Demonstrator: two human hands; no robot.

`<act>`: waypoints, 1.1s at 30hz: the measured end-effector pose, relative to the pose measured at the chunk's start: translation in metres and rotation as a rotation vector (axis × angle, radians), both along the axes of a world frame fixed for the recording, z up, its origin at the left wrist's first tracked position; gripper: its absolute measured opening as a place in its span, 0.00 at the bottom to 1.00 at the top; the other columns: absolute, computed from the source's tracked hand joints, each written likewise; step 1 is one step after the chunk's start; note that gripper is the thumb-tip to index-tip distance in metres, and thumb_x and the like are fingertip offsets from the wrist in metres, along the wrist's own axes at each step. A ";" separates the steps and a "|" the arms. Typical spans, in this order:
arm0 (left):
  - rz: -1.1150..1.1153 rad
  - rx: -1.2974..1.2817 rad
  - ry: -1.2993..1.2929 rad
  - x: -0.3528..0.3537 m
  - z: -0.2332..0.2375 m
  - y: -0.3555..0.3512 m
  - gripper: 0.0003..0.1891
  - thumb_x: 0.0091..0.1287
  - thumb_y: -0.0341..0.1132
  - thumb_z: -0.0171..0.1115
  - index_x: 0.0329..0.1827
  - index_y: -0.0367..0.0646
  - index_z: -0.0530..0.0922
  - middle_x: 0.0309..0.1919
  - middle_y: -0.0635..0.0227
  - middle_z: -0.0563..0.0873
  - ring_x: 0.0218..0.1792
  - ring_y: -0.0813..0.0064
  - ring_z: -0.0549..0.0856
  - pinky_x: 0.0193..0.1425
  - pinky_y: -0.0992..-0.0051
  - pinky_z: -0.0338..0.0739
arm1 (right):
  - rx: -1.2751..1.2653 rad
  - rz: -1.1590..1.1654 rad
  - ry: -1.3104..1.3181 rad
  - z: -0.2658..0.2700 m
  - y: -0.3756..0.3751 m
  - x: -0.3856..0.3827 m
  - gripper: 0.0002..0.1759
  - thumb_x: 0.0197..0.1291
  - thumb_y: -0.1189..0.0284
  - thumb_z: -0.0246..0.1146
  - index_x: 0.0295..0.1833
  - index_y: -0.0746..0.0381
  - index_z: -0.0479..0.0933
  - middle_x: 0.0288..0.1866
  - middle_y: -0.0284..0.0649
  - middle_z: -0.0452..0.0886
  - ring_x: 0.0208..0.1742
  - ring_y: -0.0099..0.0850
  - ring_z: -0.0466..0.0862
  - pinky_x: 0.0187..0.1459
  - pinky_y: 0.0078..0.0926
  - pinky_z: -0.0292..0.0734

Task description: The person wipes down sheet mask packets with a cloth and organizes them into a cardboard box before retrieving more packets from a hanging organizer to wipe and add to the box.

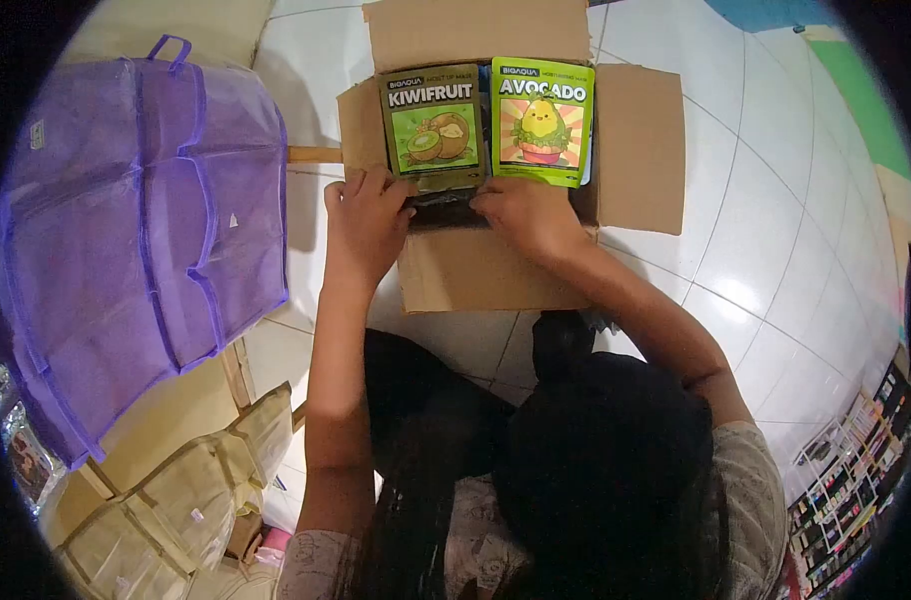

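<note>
An open cardboard box (496, 268) stands on the floor in front of me with its flaps folded out. In its left half lies a dark green kiwifruit face mask packet (434, 135). Beside it on the right is a bright green avocado face mask packet (542, 125). My left hand (369, 222) reaches over the box's near left side, its curled fingers closed at the kiwifruit packet's lower left corner. Fingertips of my right hand (531, 215) pinch near that packet's lower right corner, while its knuckles overlap the avocado packet's bottom edge. A dark shiny strip (446, 200) shows between the hands.
A purple pocket organizer (166, 210) hangs on a wooden frame at the left. Below it is a beige pocket organizer (191, 490). White floor tiles (746, 220) surround the box. A rack of small goods (846, 490) stands at the lower right.
</note>
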State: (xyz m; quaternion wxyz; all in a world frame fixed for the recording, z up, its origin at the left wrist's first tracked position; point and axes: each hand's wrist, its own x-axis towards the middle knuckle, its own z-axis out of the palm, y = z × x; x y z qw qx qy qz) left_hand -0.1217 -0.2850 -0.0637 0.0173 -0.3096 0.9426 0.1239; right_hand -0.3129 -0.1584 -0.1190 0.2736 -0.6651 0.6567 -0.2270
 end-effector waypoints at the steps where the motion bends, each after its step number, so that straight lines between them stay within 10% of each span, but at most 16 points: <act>1: -0.004 -0.017 0.002 -0.001 -0.002 -0.001 0.13 0.56 0.34 0.71 0.44 0.51 0.81 0.41 0.70 0.80 0.48 0.64 0.79 0.51 0.61 0.65 | 0.004 -0.014 0.005 0.000 0.001 0.003 0.09 0.58 0.70 0.57 0.38 0.63 0.81 0.39 0.49 0.80 0.43 0.49 0.84 0.44 0.45 0.79; 11: 0.013 -0.160 0.088 0.000 -0.021 0.004 0.07 0.58 0.35 0.69 0.37 0.50 0.81 0.40 0.71 0.79 0.47 0.65 0.78 0.51 0.61 0.66 | -0.024 -0.106 -0.117 -0.005 -0.001 0.014 0.13 0.63 0.72 0.60 0.51 0.64 0.77 0.43 0.49 0.78 0.45 0.51 0.81 0.47 0.46 0.77; 33: -0.094 -0.166 0.140 0.002 -0.023 0.011 0.12 0.55 0.33 0.70 0.43 0.51 0.83 0.42 0.70 0.81 0.47 0.65 0.78 0.49 0.61 0.66 | -0.085 -0.204 -0.200 0.004 0.002 0.025 0.07 0.59 0.75 0.60 0.41 0.67 0.76 0.40 0.52 0.79 0.44 0.53 0.81 0.46 0.47 0.77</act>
